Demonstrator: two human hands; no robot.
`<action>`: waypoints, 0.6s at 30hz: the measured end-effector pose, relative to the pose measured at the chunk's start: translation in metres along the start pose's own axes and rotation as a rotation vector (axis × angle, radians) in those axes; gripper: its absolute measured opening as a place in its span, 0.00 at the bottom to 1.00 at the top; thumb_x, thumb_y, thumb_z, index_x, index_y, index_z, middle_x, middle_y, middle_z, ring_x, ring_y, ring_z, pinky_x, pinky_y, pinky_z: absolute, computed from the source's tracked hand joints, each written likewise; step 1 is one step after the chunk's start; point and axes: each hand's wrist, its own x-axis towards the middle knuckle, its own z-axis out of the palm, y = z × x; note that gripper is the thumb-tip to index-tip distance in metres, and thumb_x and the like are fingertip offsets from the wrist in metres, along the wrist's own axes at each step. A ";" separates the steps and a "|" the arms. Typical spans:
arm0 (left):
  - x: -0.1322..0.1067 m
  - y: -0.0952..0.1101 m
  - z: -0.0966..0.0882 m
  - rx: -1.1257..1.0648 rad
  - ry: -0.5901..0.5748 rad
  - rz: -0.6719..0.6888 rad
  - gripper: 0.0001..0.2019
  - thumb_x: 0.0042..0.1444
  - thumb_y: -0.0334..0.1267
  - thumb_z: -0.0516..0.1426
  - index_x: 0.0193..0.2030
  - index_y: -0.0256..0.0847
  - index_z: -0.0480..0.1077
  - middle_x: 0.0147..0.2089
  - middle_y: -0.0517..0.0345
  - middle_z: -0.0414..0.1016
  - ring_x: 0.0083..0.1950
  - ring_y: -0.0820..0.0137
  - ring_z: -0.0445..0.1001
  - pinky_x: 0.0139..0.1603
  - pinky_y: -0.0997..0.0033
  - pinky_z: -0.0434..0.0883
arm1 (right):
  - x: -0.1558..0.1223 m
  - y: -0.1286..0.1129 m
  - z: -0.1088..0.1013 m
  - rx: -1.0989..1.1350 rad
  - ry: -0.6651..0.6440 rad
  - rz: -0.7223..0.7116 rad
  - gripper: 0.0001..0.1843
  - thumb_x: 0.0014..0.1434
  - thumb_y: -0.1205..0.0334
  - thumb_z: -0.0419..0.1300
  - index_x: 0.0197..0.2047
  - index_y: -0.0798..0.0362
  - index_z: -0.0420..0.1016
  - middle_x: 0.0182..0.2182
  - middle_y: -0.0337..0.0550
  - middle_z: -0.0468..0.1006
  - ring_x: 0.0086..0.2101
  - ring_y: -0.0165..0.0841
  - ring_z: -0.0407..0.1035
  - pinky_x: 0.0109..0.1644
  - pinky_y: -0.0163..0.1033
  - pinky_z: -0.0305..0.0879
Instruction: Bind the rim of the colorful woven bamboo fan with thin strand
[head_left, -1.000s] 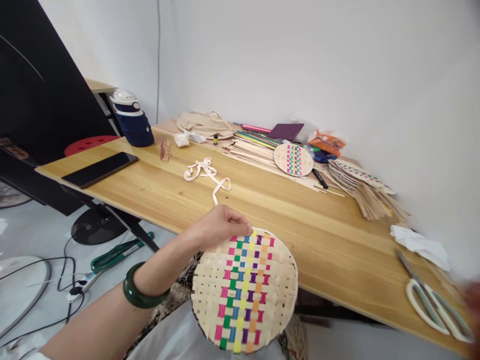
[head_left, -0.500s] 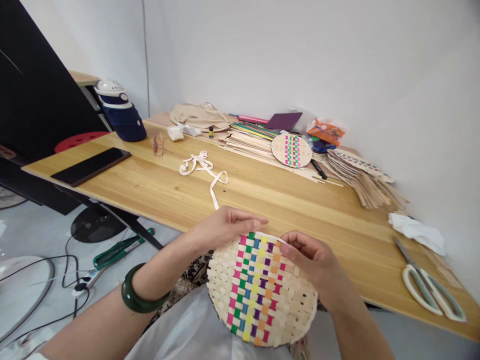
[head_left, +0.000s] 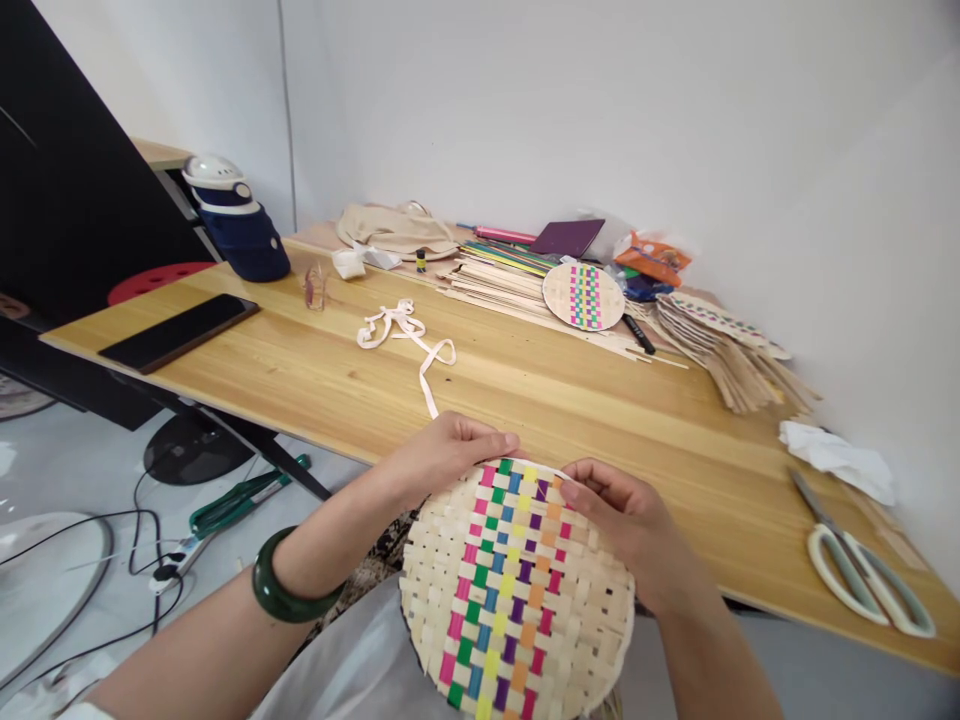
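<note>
A round woven mat [head_left: 517,590] of pale strips with a band of pink, green, blue, yellow, purple and orange squares rests on my lap at the table's near edge. My left hand [head_left: 442,455], with a green bangle on its wrist, grips the mat's upper left rim, fingers curled. My right hand [head_left: 626,520] pinches the upper right rim, fingertips on the coloured weave. A thin white edging runs along the top rim between the two hands.
On the wooden table [head_left: 525,400]: white ribbon [head_left: 409,335], a phone [head_left: 180,332], scissors [head_left: 862,565], white tissue [head_left: 836,460], a second woven disc [head_left: 583,297], piles of strips [head_left: 720,350], a navy visor [head_left: 236,230]. Cables and a green tool [head_left: 240,505] lie on the floor.
My right hand came in from the right edge and took hold of the mat's upper right rim. The mat has shifted slightly right and lower on my lap.
</note>
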 end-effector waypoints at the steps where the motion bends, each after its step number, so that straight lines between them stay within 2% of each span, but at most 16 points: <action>1: 0.001 0.000 0.001 -0.004 0.009 0.003 0.18 0.51 0.52 0.61 0.32 0.35 0.78 0.32 0.53 0.79 0.28 0.72 0.72 0.31 0.74 0.67 | 0.000 0.001 0.000 0.006 0.004 0.001 0.16 0.50 0.48 0.67 0.31 0.52 0.73 0.26 0.37 0.72 0.25 0.27 0.64 0.28 0.31 0.62; 9: 0.002 -0.001 0.002 -0.003 0.017 -0.009 0.16 0.46 0.47 0.64 0.33 0.35 0.79 0.31 0.54 0.79 0.30 0.71 0.73 0.32 0.75 0.67 | 0.003 0.005 -0.002 -0.005 0.010 0.029 0.18 0.49 0.47 0.67 0.31 0.53 0.73 0.25 0.37 0.71 0.25 0.27 0.63 0.28 0.31 0.60; 14: 0.003 -0.002 0.000 -0.053 0.009 -0.025 0.13 0.47 0.43 0.64 0.34 0.35 0.79 0.32 0.55 0.80 0.31 0.73 0.73 0.34 0.76 0.68 | 0.003 0.006 -0.001 -0.004 0.025 0.035 0.18 0.48 0.47 0.68 0.31 0.54 0.73 0.25 0.37 0.71 0.25 0.27 0.62 0.28 0.31 0.59; 18: 0.002 -0.001 -0.001 -0.048 0.007 -0.033 0.11 0.50 0.42 0.63 0.34 0.36 0.79 0.31 0.56 0.79 0.29 0.74 0.72 0.31 0.78 0.66 | 0.005 0.009 -0.002 -0.006 0.023 0.032 0.18 0.48 0.47 0.68 0.31 0.53 0.73 0.25 0.37 0.71 0.25 0.27 0.62 0.28 0.31 0.59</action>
